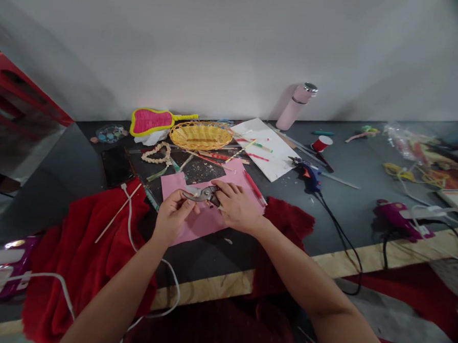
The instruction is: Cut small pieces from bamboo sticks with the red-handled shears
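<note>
Over a pink sheet of paper [193,226], my right hand [238,205] is wrapped round the handles of a pair of pruning shears [205,194], whose metal jaws point left. My left hand [175,212] is closed in a pinch right at the jaws. A small pale piece shows at the fingertips there, too small to name. On the right part of the pink paper lies a red pen [254,188]. Behind my hands, small scraps are scattered on the dark tabletop near a heart made of pale beads [156,153].
A yellow wicker basket [200,135], a pink-and-yellow hand mirror shape [155,121], white paper [266,149] and a pink bottle [297,106] stand or lie behind. A blue glue gun [309,174] trails its cord at right. Red cloth [83,246] and a phone [116,165] lie left.
</note>
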Motion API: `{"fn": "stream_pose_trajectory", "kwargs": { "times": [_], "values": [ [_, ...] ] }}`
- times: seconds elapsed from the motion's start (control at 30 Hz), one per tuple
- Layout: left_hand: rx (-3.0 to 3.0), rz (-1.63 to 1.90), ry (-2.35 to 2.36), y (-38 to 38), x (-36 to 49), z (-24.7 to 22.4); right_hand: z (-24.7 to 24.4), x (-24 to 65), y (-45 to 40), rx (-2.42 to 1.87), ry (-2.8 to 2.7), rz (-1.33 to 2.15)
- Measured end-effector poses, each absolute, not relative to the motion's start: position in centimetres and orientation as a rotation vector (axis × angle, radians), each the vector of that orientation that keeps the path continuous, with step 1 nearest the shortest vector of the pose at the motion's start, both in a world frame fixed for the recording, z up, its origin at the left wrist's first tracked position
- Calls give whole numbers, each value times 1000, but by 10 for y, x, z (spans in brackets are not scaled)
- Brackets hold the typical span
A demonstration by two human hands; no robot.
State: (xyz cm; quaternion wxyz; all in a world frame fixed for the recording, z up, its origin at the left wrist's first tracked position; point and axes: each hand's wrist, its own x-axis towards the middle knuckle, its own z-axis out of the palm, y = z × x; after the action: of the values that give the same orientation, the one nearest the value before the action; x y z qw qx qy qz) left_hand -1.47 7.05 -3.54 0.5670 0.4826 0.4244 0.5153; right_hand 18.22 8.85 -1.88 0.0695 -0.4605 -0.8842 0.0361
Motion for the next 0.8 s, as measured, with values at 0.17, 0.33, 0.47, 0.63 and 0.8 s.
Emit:
{"fn": "stream_pose_trajectory", "kwargs": {
  "times": [0.17, 0.33, 0.47, 0.63, 0.8],
  "values": [
    [1150, 1199, 993, 70, -15, -34, -19, 182, 89, -1370, -2638, 161],
    [1161, 1189, 992, 70, -15, -33, -30, 182, 90, -1340, -2526, 299],
    [1153, 1182, 992, 71, -16, -33, -34, 180, 89, -1342, -2449, 325],
    [1138, 1182, 970, 70, -16, -36, -27, 178, 87, -1412, -2507, 293],
    [1132, 1180, 978, 70, -15, -37, -28, 178, 88, -1456, -2508, 247]
  ]
}}
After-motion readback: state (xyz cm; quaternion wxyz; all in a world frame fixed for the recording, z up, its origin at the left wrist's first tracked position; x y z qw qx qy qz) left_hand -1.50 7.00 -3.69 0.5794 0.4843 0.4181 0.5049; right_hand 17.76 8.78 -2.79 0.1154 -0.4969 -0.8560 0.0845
